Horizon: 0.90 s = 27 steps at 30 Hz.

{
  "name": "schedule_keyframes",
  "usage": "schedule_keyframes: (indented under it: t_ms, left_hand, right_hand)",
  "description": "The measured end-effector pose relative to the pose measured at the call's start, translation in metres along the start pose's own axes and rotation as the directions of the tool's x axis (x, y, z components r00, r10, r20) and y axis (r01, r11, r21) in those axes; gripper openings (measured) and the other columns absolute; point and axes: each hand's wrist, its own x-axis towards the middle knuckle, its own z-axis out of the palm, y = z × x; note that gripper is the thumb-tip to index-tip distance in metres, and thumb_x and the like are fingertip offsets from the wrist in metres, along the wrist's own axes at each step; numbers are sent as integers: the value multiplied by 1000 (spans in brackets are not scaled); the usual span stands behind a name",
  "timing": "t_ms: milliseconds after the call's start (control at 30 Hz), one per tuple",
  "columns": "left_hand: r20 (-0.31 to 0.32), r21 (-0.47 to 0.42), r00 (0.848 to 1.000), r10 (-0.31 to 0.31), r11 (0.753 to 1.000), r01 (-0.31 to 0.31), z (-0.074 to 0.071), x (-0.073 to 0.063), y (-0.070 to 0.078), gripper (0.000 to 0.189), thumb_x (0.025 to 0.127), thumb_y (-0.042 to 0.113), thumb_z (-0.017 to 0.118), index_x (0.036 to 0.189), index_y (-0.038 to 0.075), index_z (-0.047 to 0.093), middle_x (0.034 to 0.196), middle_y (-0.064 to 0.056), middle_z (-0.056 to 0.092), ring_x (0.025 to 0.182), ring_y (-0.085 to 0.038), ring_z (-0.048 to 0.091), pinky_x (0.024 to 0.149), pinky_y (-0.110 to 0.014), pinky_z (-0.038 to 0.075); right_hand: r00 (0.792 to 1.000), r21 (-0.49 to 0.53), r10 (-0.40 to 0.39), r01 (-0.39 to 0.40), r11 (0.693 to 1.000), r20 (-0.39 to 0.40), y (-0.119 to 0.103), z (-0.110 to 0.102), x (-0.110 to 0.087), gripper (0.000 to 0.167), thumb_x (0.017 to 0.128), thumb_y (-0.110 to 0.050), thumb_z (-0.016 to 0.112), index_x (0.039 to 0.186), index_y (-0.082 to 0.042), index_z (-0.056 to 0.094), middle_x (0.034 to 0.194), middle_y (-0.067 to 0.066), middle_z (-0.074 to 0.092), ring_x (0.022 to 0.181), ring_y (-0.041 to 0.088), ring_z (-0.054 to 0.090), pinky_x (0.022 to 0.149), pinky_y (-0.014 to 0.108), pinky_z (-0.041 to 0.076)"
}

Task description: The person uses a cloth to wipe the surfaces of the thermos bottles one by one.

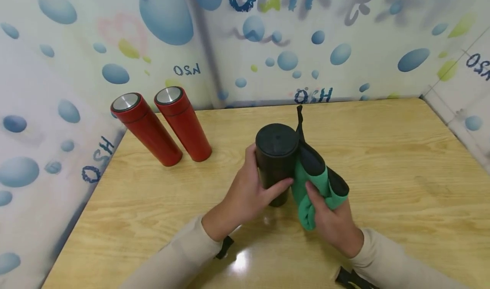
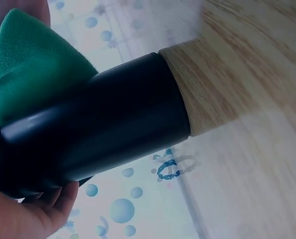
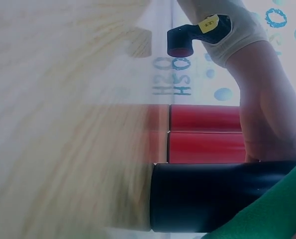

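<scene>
Dark bottle [image 1: 276,165]: at the centre of the frame, upright, its base seeming to rest on the table [image 1: 386,165]; its flat dark top faces up toward the head camera.
Left hand [image 1: 246,191]: grasping the dark bottle from its left side, thumb laid across the front, the other fingers mostly hidden behind.
Green cloth [image 1: 321,183]: just right of centre, folded and bunched, with black edging and a thin black loop poking up beside the bottle's top; it lies along the bottle's right side, apparently touching it.
Right hand [image 1: 334,225]: grasping the green cloth, thumb over the near face, the other fingers hidden by the folds and the hand itself.
Red bottles [image 1: 183,125]: two in the upper left of the frame, upright side by side with silver tops, neither held.
Wiping: most likely the step in hand, one hand steadying the bottle while the other works the cloth at its side; whether a stroke is under way cannot be told.
Next stroke: would call for a steady left grip, the cloth pressed flat and drawn around the wall, then a turn or regrip to bare the part under the left fingers.
</scene>
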Motion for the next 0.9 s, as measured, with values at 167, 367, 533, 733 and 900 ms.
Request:
schedule_keyframes:
  t_ms: [167,367,533,733,900]
  left_hand:
    - [-23,-26,1000,-5,1000,5,0,2,0,87,80,21,86,139,7,24,137,-9,56,122,-20,59,106,-42,49]
    - [-43,-51,999,-11,999,9,-1,5,0,90,78,21,87,140,8,22,136,-8,56,122,-19,57,109,-42,46]
    - [-17,-55,1000,17,998,-18,-1,4,-3,95,81,23,84,147,11,16,143,-6,50,130,-19,53,114,-43,41]
    - [23,-130,1000,0,992,3,-4,0,-6,83,91,24,71,151,15,15,146,-5,46,133,-18,49,114,-45,40]
    - [61,-197,995,82,978,-68,-6,3,-5,91,87,24,59,157,26,1,152,1,38,138,-16,42,119,-45,34]
  right_hand:
    - [999,-44,45,-45,998,12,-1,-1,0,54,91,22,49,141,2,51,126,-4,66,106,0,64,92,14,51]
    - [986,-134,163,-159,978,20,2,1,4,57,90,16,57,143,-4,48,120,0,62,84,6,63,84,15,50]
    - [950,-213,311,-298,930,31,-1,2,3,35,96,5,56,130,-5,56,98,0,62,70,7,59,73,19,51]
    - [926,-209,377,-362,908,31,-3,1,1,27,104,-7,48,129,-1,57,106,0,64,92,4,62,84,17,52]
    - [959,-106,280,-275,955,32,-2,-1,0,30,105,0,41,131,-3,55,108,-2,65,95,3,62,87,15,51]
